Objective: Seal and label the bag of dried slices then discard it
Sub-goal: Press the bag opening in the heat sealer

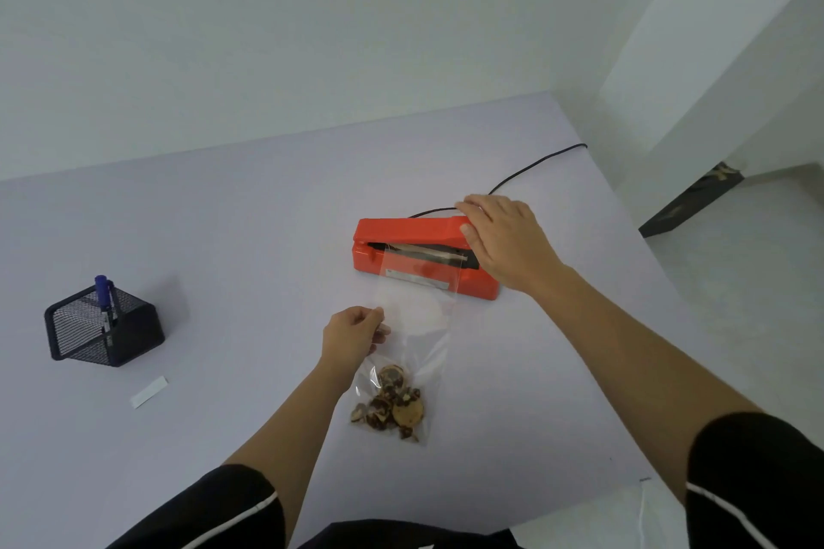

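Note:
A clear plastic bag [412, 325] lies on the table with dried brown slices [390, 403] bunched at its near end. Its open far end reaches into the jaw of a red heat sealer [410, 230], whose lid arm is raised a little. My left hand [354, 334] pinches the bag's left edge about halfway along. My right hand [504, 236] rests on the right end of the sealer's lid arm, thumb at its front face and fingers over the top.
A black mesh pen holder [105, 328] with a blue marker [103, 299] stands at the left. A white label strip [149, 391] lies in front of it. The sealer's black cord [530, 169] runs off the table's far right edge.

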Demonstrator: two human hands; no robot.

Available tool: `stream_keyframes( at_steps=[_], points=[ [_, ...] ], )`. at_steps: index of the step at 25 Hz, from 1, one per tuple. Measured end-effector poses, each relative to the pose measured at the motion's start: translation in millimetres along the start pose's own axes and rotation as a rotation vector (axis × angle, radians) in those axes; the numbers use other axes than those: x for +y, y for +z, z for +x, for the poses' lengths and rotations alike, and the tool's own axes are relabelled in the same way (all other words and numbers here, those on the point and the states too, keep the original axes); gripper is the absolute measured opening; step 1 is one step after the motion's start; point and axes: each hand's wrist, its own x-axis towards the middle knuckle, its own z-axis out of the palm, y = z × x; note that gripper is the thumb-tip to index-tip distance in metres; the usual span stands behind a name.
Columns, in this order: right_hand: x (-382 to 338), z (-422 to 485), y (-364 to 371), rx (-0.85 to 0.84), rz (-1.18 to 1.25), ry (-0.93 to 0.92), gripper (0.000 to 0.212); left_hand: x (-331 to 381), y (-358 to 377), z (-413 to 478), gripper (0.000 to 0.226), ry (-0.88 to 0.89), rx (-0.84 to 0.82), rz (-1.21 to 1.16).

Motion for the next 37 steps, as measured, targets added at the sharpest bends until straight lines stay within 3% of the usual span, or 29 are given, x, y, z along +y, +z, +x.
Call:
stream_keyframes(
  at_steps=[2, 7, 14, 21, 26, 30, 37],
  points=[
    [4, -4, 10, -0.087, 0.035, 0.044, 0.061, 0, -1, 2, 0.022, -0.004, -0.001, -0.007],
    [12, -11, 35, -0.273, 0.043, 0.113, 0.053, -3, -4, 5, 0.021, -0.017, -0.028, -0.021],
    [13, -8, 44, -0.394, 0.040, 0.145, 0.056, -9, -9, 13, 0.022, -0.026, -0.110, -0.068],
    [12, -6, 43, -0.428, 0.034, 0.161, 0.057, -19, -14, 21, 0.021, -0.027, -0.363, -0.141],
    [13, -6, 43, -0.428, 0.064, 0.169, 0.056, -31, -14, 30, 0.032, -0.038, -0.385, -0.182],
    [15, -3, 44, -0.437, 0.061, 0.171, 0.056, -33, -14, 34, 0.019, -0.014, -0.409, -0.204],
    [17, -3, 46, -0.433, 0.069, 0.165, 0.056, -33, -15, 38, 0.018, -0.005, -0.431, -0.222]
  ],
)
